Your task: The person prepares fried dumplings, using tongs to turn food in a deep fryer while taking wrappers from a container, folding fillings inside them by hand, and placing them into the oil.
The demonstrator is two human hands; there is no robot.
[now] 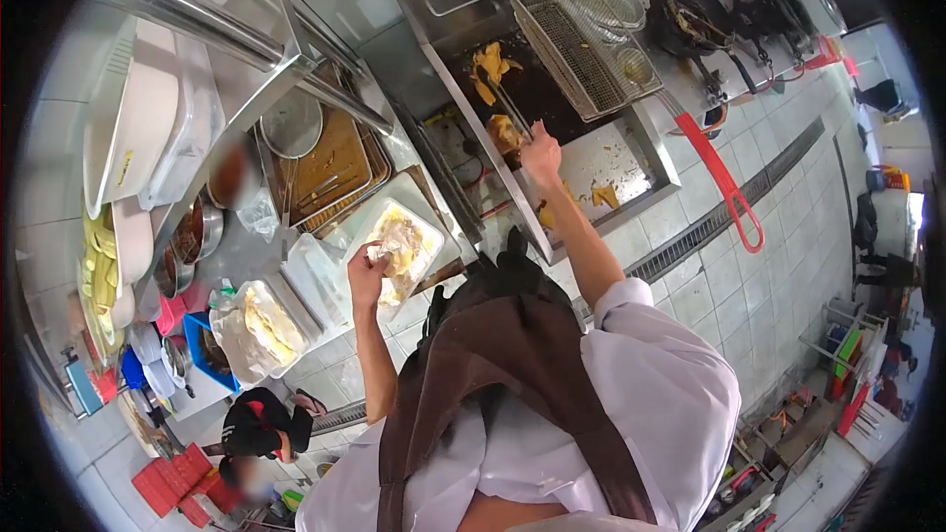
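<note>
My right hand is closed around metal tongs, which reach into the dark oil of a steel fryer. Yellow-brown fried pieces lie near the tips of the tongs, and a browned piece sits just left of my hand. My left hand is at the left edge of a white tray of pale, floury food, its fingers pressed together; what they hold, if anything, is too small to name. Crumbs and yellow scraps rest on the fryer's steel ledge.
A wire fry basket with a red handle hangs over the fryer's right side. Left are an oily tray, another food tray and a metal shelf. A crouching person is at lower left.
</note>
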